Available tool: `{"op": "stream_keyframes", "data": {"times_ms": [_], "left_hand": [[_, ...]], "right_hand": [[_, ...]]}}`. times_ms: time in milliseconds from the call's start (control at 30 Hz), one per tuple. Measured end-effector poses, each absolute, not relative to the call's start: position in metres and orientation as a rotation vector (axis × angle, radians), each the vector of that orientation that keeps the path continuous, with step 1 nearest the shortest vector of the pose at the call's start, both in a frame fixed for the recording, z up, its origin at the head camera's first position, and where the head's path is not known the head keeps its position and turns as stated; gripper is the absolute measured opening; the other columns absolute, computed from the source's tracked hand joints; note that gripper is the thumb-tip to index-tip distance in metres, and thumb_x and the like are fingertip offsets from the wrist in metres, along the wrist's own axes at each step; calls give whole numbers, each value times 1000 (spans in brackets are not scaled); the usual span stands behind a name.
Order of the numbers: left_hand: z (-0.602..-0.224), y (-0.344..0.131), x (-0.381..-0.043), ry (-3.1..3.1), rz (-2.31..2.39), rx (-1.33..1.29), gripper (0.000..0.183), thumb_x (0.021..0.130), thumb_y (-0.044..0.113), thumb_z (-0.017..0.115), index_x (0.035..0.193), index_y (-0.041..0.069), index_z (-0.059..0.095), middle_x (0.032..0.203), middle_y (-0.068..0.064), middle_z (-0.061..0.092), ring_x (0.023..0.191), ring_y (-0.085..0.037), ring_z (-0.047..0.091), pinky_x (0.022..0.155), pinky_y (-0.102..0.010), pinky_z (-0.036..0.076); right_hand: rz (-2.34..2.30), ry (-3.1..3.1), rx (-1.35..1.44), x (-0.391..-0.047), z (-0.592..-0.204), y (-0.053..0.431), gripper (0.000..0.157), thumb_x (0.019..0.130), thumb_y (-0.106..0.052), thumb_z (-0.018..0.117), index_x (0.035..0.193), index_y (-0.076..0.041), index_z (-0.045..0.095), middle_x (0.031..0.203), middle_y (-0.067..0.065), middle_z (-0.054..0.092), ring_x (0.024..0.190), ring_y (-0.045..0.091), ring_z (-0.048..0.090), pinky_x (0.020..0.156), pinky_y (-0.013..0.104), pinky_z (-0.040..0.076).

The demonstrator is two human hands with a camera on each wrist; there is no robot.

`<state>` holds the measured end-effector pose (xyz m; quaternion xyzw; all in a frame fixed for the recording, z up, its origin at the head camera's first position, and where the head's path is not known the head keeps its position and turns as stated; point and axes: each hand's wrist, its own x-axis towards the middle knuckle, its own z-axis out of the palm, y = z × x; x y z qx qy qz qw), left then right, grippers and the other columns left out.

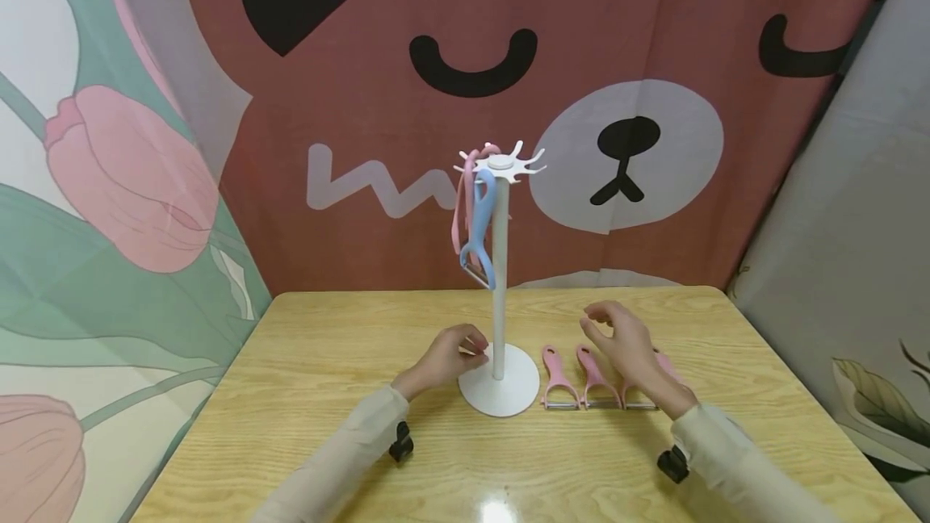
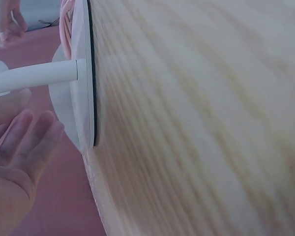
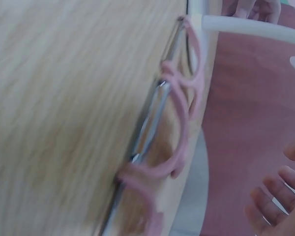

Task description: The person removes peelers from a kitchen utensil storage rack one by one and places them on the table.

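A white stand (image 1: 500, 281) has a round base, an upright pole and a top ring of hooks. From its hooks hang a blue peeler (image 1: 481, 220) and pink peelers (image 1: 459, 216) that overlap one another. My left hand (image 1: 449, 357) is beside the pole, just over the base, fingers loosely bent and holding nothing; whether it touches the pole is unclear. Several pink peelers (image 1: 554, 370) lie in a row right of the base, blades toward me. Above that row hovers my right hand (image 1: 625, 341), empty, fingers relaxed; it and its forearm partly hide the farther-right peelers.
A wood-grain table (image 1: 349, 329) carries everything. Behind it hangs a curtain (image 1: 349, 103) with a bear face, and a flower-patterned cloth (image 1: 123, 176) is at the left. A grey cloth (image 1: 850, 208) lines the right side.
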<state>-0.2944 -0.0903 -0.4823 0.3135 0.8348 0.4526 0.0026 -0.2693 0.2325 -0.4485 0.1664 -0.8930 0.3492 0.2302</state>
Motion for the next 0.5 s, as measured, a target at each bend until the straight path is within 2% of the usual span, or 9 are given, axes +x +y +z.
{"op": "stream_keyframes", "data": {"times_ms": [200, 367, 500], "left_hand": [[-483, -92, -294, 2674, 1451, 959, 15, 91, -1, 70, 103, -6, 64, 101, -13, 65, 93, -25, 68, 81, -30, 56], [-482, -93, -293, 2684, 1487, 967, 14, 91, -2, 69, 104, -5, 64, 100, -10, 65, 93, -26, 69, 82, -37, 56], [-482, -93, -293, 2709, 1494, 975, 12, 91, -3, 68, 103, -2, 64, 100, -9, 65, 92, -26, 69, 82, -38, 56]], "right_hand": [[1090, -2426, 536, -271, -441, 211, 30, 93, -16, 71, 116, 3, 64, 112, 17, 66, 101, 36, 62, 87, 54, 50], [1276, -2358, 613, -274, -438, 196, 32, 88, -9, 76, 114, 5, 63, 108, 20, 66, 99, 37, 63, 87, 54, 51], [1446, -2306, 670, -274, -437, 187, 33, 87, -4, 76, 115, 8, 62, 108, 24, 65, 100, 42, 62, 88, 57, 50]]}}
